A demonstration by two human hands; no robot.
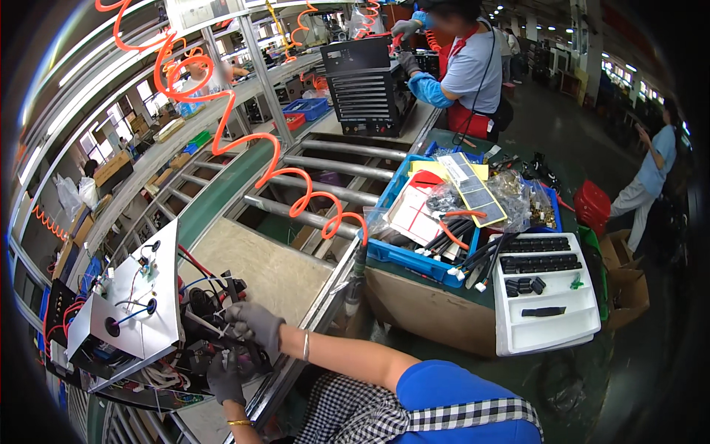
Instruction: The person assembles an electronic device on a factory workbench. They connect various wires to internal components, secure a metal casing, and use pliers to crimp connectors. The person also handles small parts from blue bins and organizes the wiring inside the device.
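A partly built machine (144, 296) with white metal panels, cables and black parts stands at the left. My right hand (255, 325), in a grey glove, is closed at its open side. A slim silver metal bar (203, 323) runs from its fingers in among the black parts; its kind is not clear. Just below, my left hand (225, 377), also gloved in grey, has its fingers pinched together near the machine's lower black parts. What it holds, if anything, is too small to make out. Red and blue wires (200, 266) rise beside the white panel.
A wooden board (259, 259) lies on the roller conveyor (333, 169). An orange coiled hose (277, 174) hangs across. To the right are a blue bin (384, 251) of cables and a white tray (547, 325) of black parts. Ahead, a co-worker (470, 70) handles a black cabinet (362, 89).
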